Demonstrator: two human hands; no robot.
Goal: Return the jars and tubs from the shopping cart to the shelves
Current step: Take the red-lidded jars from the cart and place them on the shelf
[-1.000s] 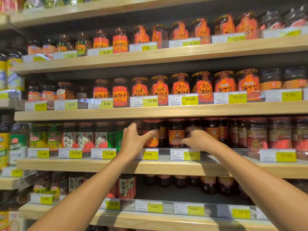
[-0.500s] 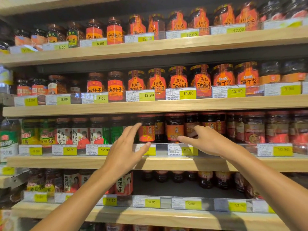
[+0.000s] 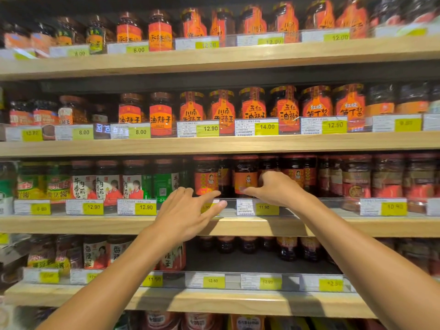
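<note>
1. Right now both arms reach fwd to the third wooden shelf (image 3: 238, 226) from the top, the one w/ dark sauce jars behind a clear price-tag rail.
2. Left hand (image 3: 185, 210): empty, fingers spread wide & loose, palm facing down/away. It hovers in front of the rail, fingertips near the bottom of the left red-label jar (image 3: 206, 176); can't tell if they touch it.
3. Right hand (image 3: 273, 189): fingers curled, thumb and fingertips against the lower right side of the right red-label jar (image 3: 245, 175). Looks like a light touch, not a full wrap; can't tell if it really grips.
4. Both jars stand upright on the shelf, side by side w/ a narrow dark jar visible in the gap between them, just behind the rail. Each has a red lid, dark contents, orange-red label w/ a small portrait.
5. Price tag (image 3: 258, 207) reading 11.90 sits directly under the right hand; the tag under the left hand is partly hidden by the fingers.
6. To the left on the same shelf: green-label jars (image 3: 164, 182) & white/red-label ones. To the right: more dark jars, blurred.
7. Shelf above holds orange-label jars (image 3: 284, 108) w/ tags 12.90 & 14.00.
8. Shelf below has a bare patch (image 3: 250, 263) in front, small dark jars set far back.
9. Shopping cart isn't in view.
</note>
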